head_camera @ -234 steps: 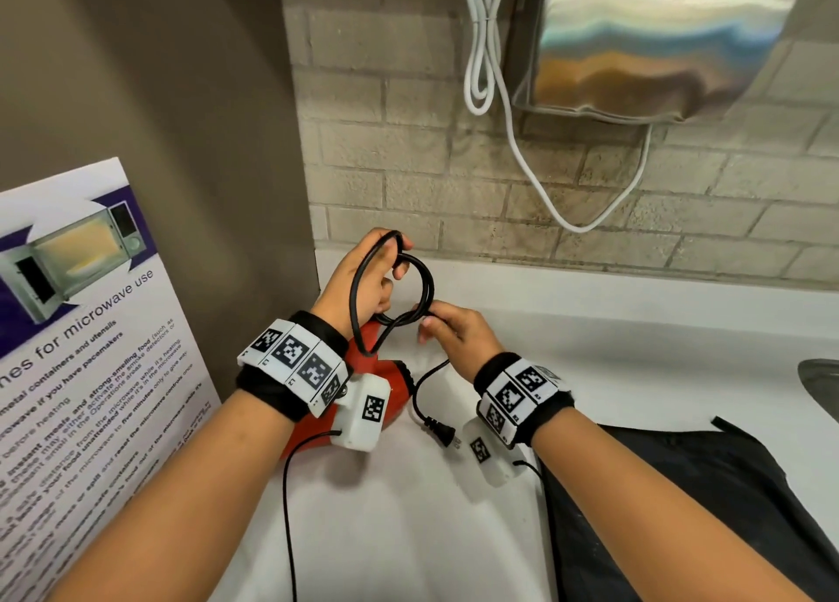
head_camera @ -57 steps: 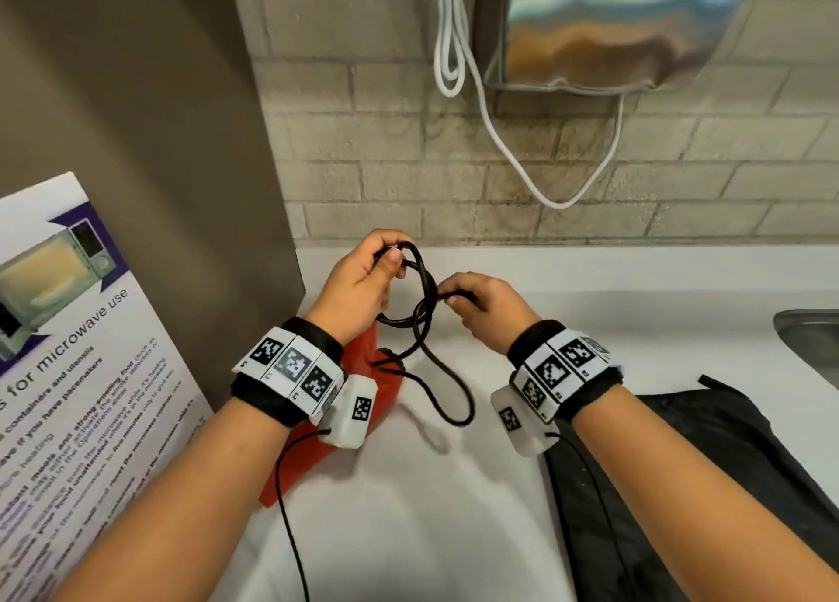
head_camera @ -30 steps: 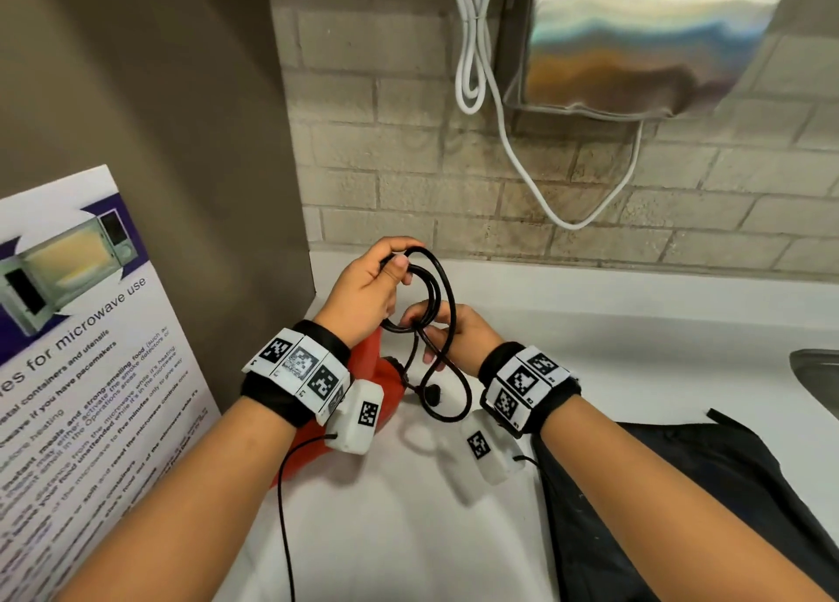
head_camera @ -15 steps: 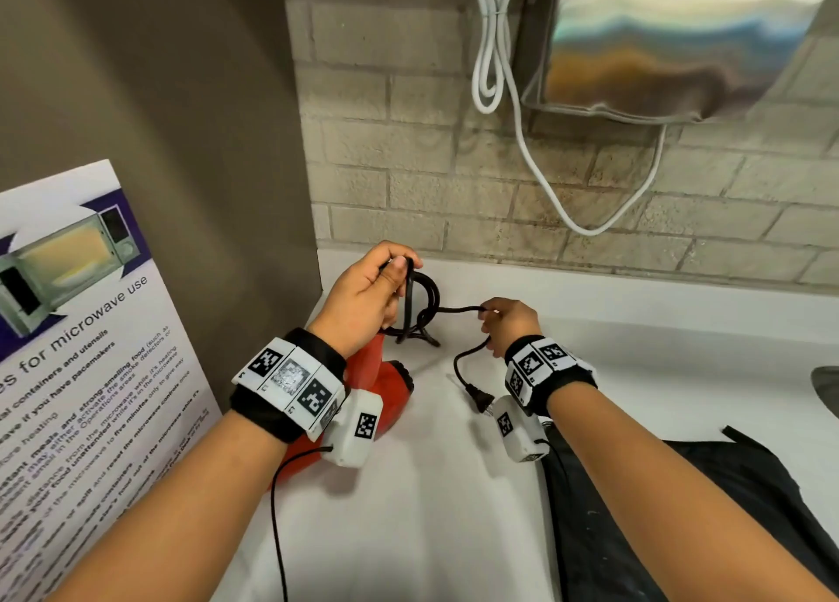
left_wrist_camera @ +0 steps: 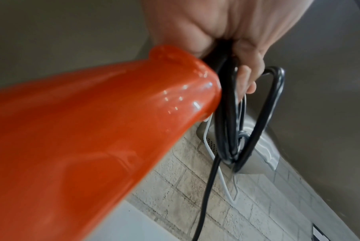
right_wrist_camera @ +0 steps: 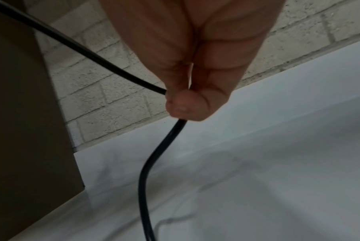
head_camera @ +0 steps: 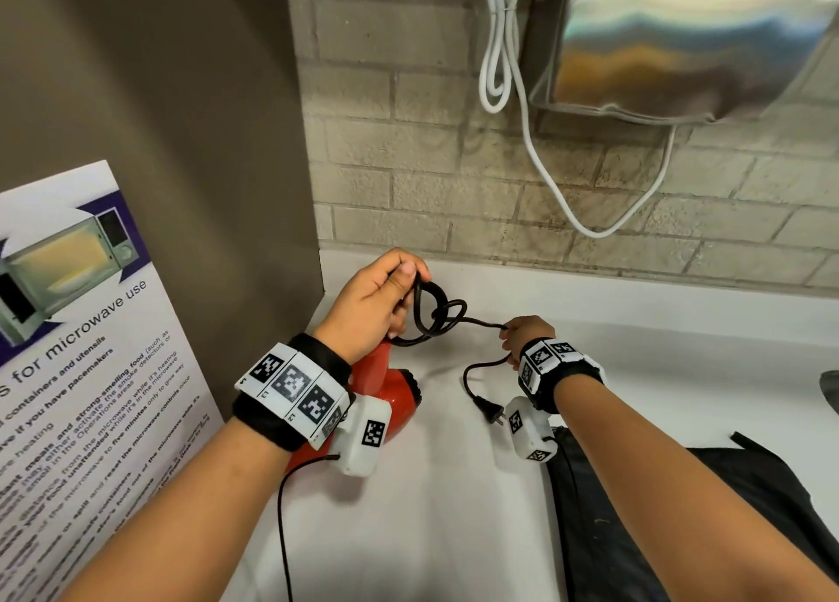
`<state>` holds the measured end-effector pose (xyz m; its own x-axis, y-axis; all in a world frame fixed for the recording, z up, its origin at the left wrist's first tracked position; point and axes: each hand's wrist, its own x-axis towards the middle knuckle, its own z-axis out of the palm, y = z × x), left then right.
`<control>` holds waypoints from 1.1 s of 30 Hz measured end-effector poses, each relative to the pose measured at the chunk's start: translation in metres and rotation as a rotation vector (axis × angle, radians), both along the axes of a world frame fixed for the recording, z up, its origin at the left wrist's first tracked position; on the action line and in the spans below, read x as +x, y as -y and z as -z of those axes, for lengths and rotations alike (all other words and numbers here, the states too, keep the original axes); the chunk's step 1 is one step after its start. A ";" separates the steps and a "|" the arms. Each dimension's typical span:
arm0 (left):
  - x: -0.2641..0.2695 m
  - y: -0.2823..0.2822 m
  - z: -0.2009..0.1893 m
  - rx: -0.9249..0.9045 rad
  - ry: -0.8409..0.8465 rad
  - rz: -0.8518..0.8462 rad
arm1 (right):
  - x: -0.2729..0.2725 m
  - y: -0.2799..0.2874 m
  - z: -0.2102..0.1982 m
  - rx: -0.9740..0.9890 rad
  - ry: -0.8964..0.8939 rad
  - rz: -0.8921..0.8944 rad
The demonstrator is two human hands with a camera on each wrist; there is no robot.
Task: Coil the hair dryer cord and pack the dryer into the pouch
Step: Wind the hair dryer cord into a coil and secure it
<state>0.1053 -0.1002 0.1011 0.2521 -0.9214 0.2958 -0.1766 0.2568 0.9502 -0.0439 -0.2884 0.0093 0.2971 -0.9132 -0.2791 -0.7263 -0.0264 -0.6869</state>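
A red hair dryer (head_camera: 394, 392) lies on the white counter (head_camera: 431, 510) beneath my left wrist; its glossy red handle (left_wrist_camera: 92, 130) fills the left wrist view. My left hand (head_camera: 377, 301) grips several loops of the black cord (head_camera: 436, 315) bunched at the handle's end, and the coil (left_wrist_camera: 232, 122) hangs from my fingers. My right hand (head_camera: 526, 335) pinches the cord's free length (right_wrist_camera: 117, 71) to the right of the coil. Below that hand the cord drops to the plug (head_camera: 492, 415), which lies on the counter. The black pouch (head_camera: 681, 533) lies flat at the lower right.
A brown panel (head_camera: 159, 147) and a microwave notice (head_camera: 68, 351) stand at the left. On the brick wall (head_camera: 431, 183) behind hang a steel hand dryer (head_camera: 690, 47) and its white cable (head_camera: 508, 56). A sink edge (head_camera: 831, 392) shows at the far right.
My right hand has pulled the cord's free end out to the right, away from the coil. The loops in my left hand have drawn smaller and tighter. The plug now rests on the counter.
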 end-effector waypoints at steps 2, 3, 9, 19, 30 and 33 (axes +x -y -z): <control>0.000 -0.001 -0.001 0.014 -0.025 0.001 | -0.003 0.003 0.000 0.040 0.025 0.031; 0.001 -0.001 -0.001 0.017 -0.040 -0.001 | -0.004 0.004 0.000 0.056 0.043 0.046; 0.005 -0.005 -0.001 0.023 -0.073 -0.011 | -0.011 0.002 -0.005 0.037 -0.051 0.088; 0.004 -0.009 -0.003 0.007 -0.060 0.015 | -0.028 -0.020 -0.010 -0.157 -0.639 -0.063; 0.005 -0.005 -0.002 0.026 -0.018 0.038 | 0.024 -0.078 -0.062 -0.147 0.053 -0.511; 0.006 -0.003 -0.001 0.019 -0.006 0.035 | 0.033 -0.095 -0.063 0.036 0.319 -0.635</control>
<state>0.1113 -0.0970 0.1016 0.2211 -0.9352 0.2767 -0.1625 0.2444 0.9560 -0.0106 -0.1937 0.0721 0.8412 -0.5280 -0.1161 -0.3409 -0.3513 -0.8720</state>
